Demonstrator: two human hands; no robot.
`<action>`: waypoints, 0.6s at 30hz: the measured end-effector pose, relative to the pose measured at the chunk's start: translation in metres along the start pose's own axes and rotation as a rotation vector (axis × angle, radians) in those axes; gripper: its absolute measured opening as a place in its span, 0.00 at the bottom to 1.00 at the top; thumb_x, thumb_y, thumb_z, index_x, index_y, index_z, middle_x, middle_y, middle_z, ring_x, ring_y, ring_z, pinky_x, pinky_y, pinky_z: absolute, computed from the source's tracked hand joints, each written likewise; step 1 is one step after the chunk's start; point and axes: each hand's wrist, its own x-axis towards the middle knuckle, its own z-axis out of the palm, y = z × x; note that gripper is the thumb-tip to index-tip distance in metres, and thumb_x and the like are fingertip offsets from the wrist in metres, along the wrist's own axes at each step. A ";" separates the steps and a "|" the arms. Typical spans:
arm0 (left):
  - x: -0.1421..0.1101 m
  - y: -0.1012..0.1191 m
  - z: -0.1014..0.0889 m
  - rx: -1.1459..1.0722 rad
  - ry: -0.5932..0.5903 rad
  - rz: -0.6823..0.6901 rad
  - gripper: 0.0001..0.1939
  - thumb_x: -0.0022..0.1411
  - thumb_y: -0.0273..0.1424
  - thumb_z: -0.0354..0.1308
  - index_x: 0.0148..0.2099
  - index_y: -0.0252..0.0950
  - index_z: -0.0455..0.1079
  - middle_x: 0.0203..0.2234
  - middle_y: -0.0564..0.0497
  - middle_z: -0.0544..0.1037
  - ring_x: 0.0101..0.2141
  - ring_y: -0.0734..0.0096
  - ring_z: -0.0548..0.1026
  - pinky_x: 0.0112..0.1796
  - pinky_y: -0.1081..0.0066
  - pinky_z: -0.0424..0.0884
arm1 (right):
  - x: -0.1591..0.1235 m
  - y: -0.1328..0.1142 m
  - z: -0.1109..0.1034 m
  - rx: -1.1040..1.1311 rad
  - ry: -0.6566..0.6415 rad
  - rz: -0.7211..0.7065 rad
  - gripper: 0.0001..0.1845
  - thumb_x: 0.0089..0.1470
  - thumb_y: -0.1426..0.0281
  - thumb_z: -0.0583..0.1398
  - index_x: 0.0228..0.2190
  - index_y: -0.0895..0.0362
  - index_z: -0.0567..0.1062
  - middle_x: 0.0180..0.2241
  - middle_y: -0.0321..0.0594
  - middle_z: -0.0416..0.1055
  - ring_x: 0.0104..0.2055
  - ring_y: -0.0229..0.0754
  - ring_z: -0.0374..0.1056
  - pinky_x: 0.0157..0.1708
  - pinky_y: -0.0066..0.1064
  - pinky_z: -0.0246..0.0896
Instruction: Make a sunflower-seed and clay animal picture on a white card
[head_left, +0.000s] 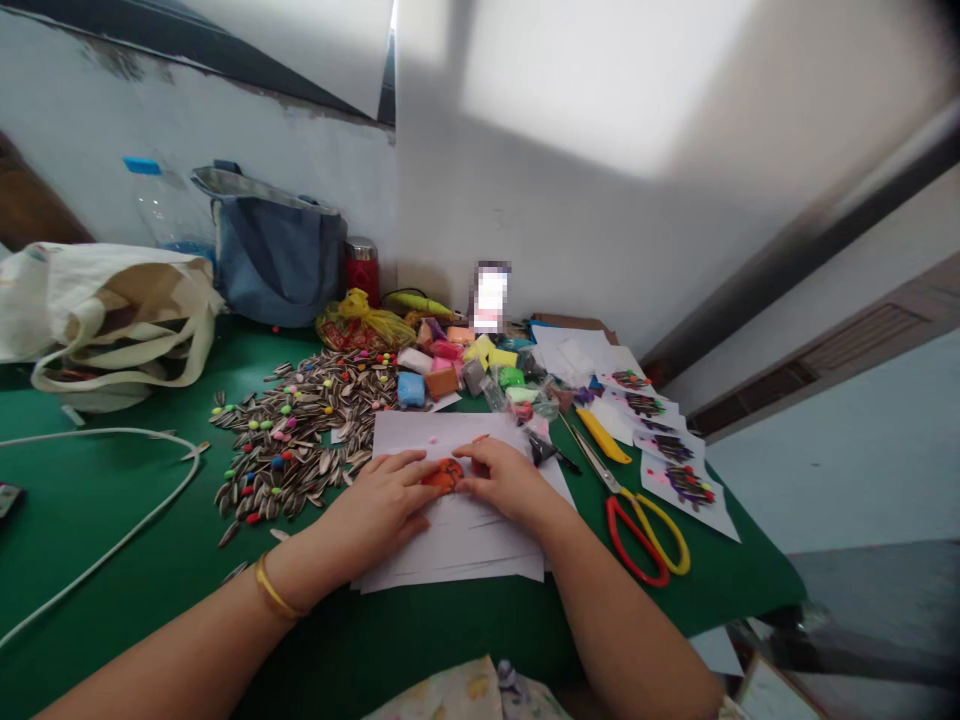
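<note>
A flat orange piece of modelling clay [448, 474] with dark marks lies on a stack of white paper [465, 545]. My left hand [394, 498] rests palm down on the paper, fingers stretched out, their tips at the clay's left edge. From the other side, my right hand [504, 482] touches the clay's right edge; its thumb and index finger are bent but apart. The remaining right fingers are partly hidden. A small orange bit shows just behind the right index finger, too small to make out. One tiny pink dot lies on the paper above the hands.
Sunflower seeds [300, 440] mixed with coloured clay bits spread at left. Clay blocks [442, 380] in several colours stand behind the paper. Scissors [622, 495], a yellow cutter [604, 436] and decorated cards [686, 490] lie right. Bags [277, 255], a bottle and a white cable are left.
</note>
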 end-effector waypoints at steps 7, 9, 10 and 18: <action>0.001 -0.002 0.000 0.006 -0.005 0.013 0.26 0.60 0.29 0.62 0.60 0.51 0.67 0.61 0.52 0.69 0.61 0.51 0.63 0.57 0.49 0.59 | 0.000 -0.003 0.000 -0.153 -0.032 -0.019 0.22 0.51 0.68 0.68 0.50 0.51 0.77 0.34 0.37 0.70 0.37 0.40 0.65 0.38 0.30 0.58; 0.001 -0.002 0.000 0.004 -0.004 0.013 0.26 0.60 0.29 0.62 0.60 0.51 0.68 0.61 0.52 0.69 0.61 0.51 0.63 0.57 0.49 0.59 | -0.001 -0.003 0.000 -0.142 -0.023 -0.022 0.24 0.51 0.68 0.68 0.51 0.51 0.76 0.34 0.37 0.71 0.38 0.40 0.66 0.39 0.30 0.58; 0.001 -0.002 -0.001 0.004 -0.002 0.014 0.26 0.60 0.29 0.62 0.60 0.51 0.67 0.61 0.52 0.69 0.60 0.51 0.63 0.57 0.49 0.59 | -0.001 -0.003 0.000 -0.127 -0.018 -0.027 0.24 0.51 0.69 0.68 0.51 0.51 0.75 0.35 0.37 0.71 0.38 0.40 0.66 0.40 0.30 0.59; 0.000 -0.002 0.001 0.003 0.027 0.028 0.25 0.60 0.29 0.62 0.59 0.51 0.69 0.59 0.51 0.71 0.59 0.51 0.64 0.57 0.49 0.60 | 0.003 -0.004 0.005 -0.139 -0.001 -0.035 0.16 0.56 0.68 0.65 0.47 0.51 0.79 0.38 0.40 0.73 0.44 0.42 0.67 0.47 0.31 0.60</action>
